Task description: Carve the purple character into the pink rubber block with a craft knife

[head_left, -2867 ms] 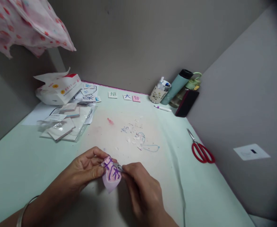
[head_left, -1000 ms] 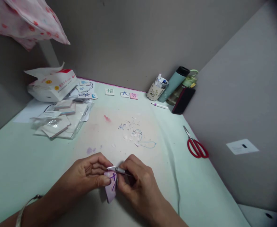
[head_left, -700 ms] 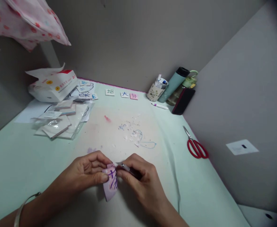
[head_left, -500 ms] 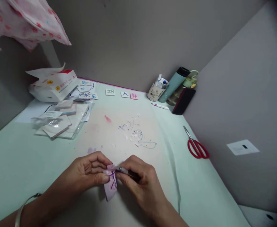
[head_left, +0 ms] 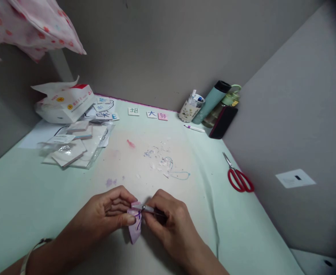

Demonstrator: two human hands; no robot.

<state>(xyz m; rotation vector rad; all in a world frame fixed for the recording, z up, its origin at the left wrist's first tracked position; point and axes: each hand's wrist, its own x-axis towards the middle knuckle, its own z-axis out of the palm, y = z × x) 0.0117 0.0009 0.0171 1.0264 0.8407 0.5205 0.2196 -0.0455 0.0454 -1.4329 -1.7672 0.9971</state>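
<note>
Between the thumb and fingers of my left hand (head_left: 115,212) is a small pink-purple slab (head_left: 135,231) with purple pen strokes on its face, held tilted above the table. It looks like a rubber carving block. My right hand (head_left: 170,221) grips a craft knife (head_left: 150,209) with a metal collar. The knife's blade lies against the upper part of the block, close to my left fingertips. Shavings (head_left: 165,162) and coloured scraps lie on the table beyond both hands.
Small lettered blocks (head_left: 133,111) line the back. Bagged blocks (head_left: 70,149) and a tissue box (head_left: 67,103) sit at left. Red-handled scissors (head_left: 238,177), a purple-tipped marker (head_left: 195,128), a pen cup (head_left: 191,108), a teal bottle (head_left: 212,101) and a phone (head_left: 223,122) are at right.
The knife blade has moved slightly left, now over the block's upper part. The block has turned a little in my left hand, and its pen strokes show less.
</note>
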